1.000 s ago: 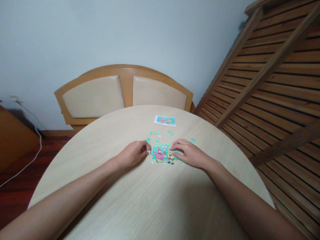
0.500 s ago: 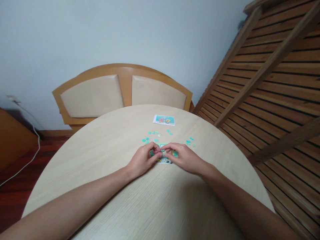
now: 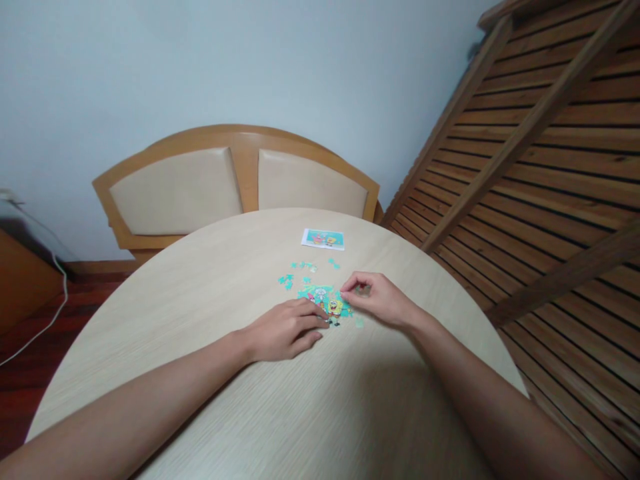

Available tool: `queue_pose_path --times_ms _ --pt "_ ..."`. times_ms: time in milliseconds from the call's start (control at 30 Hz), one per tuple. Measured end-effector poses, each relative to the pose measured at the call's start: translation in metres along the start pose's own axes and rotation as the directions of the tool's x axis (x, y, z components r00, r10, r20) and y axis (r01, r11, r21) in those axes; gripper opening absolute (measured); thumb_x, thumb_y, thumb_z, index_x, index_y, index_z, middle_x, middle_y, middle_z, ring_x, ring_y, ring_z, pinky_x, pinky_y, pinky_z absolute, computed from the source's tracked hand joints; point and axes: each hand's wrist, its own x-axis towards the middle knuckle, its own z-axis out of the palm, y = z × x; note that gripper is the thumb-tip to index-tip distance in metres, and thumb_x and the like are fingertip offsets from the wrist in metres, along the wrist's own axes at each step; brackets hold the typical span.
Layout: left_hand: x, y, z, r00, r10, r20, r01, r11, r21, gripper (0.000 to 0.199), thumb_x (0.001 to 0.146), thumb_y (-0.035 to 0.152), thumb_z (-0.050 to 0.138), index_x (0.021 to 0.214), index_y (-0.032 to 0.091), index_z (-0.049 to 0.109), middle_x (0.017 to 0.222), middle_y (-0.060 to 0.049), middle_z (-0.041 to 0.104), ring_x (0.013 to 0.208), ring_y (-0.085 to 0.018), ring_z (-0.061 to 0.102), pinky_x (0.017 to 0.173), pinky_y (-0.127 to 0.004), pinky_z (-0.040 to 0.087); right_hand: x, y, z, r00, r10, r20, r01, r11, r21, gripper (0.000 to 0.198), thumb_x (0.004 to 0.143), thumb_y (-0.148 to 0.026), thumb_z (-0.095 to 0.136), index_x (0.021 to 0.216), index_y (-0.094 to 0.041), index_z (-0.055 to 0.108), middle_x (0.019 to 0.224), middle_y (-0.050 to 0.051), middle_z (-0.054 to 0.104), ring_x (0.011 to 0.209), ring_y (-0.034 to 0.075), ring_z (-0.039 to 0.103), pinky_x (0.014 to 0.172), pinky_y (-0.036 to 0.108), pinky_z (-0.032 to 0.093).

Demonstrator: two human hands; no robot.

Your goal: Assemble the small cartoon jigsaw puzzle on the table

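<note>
A partly joined jigsaw puzzle [image 3: 334, 306] with a teal background and cartoon figures, one of them yellow, lies flat on the round table. My left hand [image 3: 290, 328] rests palm down at its lower left edge, fingers stretched out and covering that corner. Over the puzzle's upper right side, my right hand [image 3: 375, 297] pinches thumb and forefinger together on what looks like a small teal jigsaw piece, mostly hidden by the fingertips. A pale loose piece [image 3: 359, 322] lies just off the lower right corner.
Several loose teal pieces [image 3: 287, 281] are scattered beyond the puzzle, mostly to the left. A picture card [image 3: 323, 239] lies farther back on the light wooden table [image 3: 210, 280]. Behind stand a padded headboard [image 3: 310, 180] and, at right, a slatted wooden frame [image 3: 540, 160].
My hands have parted from over the puzzle. The left slid down and flattened at its lower left; the right drew back to its upper right, uncovering the picture. The view shifted slightly.
</note>
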Motion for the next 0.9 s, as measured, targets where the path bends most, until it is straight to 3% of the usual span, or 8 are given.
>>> queue_pose_path --times_ms 133,367,467,667,900 --pt "0.0004 0.0012 -0.0021 1.000 -0.001 0.024 0.000 1.000 0.013 0.026 0.099 0.024 0.048 0.118 0.018 0.064 0.120 -0.011 0.066 0.114 -0.023 0.060 0.102 -0.040 0.048 0.0010 0.0040 -0.0030 0.998 0.005 0.065 -0.008 0.999 0.044 0.028 0.089 -0.035 0.061 0.104 -0.016 0.074 0.098 0.008 0.075 0.087 0.020 0.065 0.079 0.032 0.049" --pt "0.0004 0.0016 -0.0016 1.000 0.004 0.027 -0.005 1.000 0.027 0.026 0.098 0.023 0.048 0.118 0.018 0.064 0.119 -0.011 0.066 0.113 -0.023 0.060 0.102 -0.041 0.048 -0.0005 0.0090 -0.0027 0.985 0.093 0.146 -0.112 0.985 0.132 0.026 0.081 -0.039 0.071 0.086 -0.014 0.070 0.084 0.007 0.072 0.076 0.017 0.063 0.070 0.028 0.048" --pt "0.0005 0.0013 -0.0011 1.000 0.007 0.025 -0.007 1.000 0.029 0.026 0.098 0.023 0.048 0.119 0.018 0.064 0.120 -0.010 0.066 0.114 -0.023 0.060 0.103 -0.041 0.048 -0.0018 0.0090 -0.0018 0.973 0.117 0.199 -0.137 0.987 0.087 0.026 0.077 -0.039 0.074 0.079 -0.014 0.066 0.075 0.004 0.068 0.067 0.014 0.058 0.062 0.025 0.043" --pt "0.0004 0.0013 -0.0014 0.999 0.010 0.037 -0.011 1.000 0.029 0.026 0.099 0.023 0.047 0.118 0.017 0.064 0.118 -0.011 0.065 0.113 -0.023 0.060 0.103 -0.040 0.048 -0.0021 0.0018 -0.0027 0.944 0.090 0.318 -0.101 0.995 0.019 0.028 0.085 -0.038 0.064 0.093 -0.013 0.073 0.068 0.000 0.061 0.063 0.013 0.051 0.058 0.024 0.037" --pt "0.0004 0.0009 -0.0012 0.999 0.002 0.033 -0.003 1.000 0.031 0.026 0.099 0.023 0.047 0.118 0.018 0.064 0.118 -0.010 0.065 0.113 -0.023 0.060 0.103 -0.040 0.047 -0.0038 0.0013 -0.0027 0.938 0.137 0.317 -0.140 0.990 -0.016 0.025 0.080 -0.038 0.069 0.082 -0.013 0.071 0.070 0.002 0.066 0.065 0.014 0.056 0.058 0.024 0.038"
